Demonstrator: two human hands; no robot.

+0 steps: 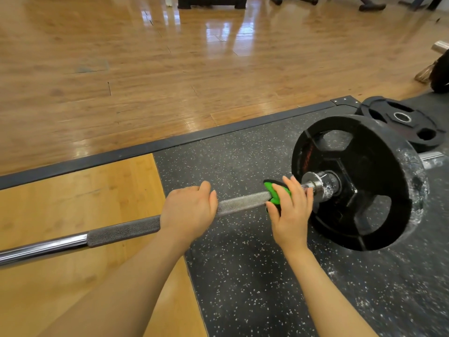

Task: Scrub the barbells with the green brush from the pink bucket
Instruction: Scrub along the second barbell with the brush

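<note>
A steel barbell (121, 231) lies across the platform from the lower left to a black weight plate (359, 181) on its right end. My left hand (188, 210) grips the knurled shaft near its middle. My right hand (290, 214) holds the green brush (277, 193) against the shaft just inside the collar (315, 184), with fingers curled over the brush. White foam or residue speckles the plate's rim and the collar. The pink bucket is out of view.
A second black plate (401, 122) lies flat behind the loaded one. The bar rests over a speckled black rubber mat (243, 276) and a wooden platform panel (73, 203). Beyond the black edging is shiny wood floor (145, 69), with dark equipment at the far edge and far right.
</note>
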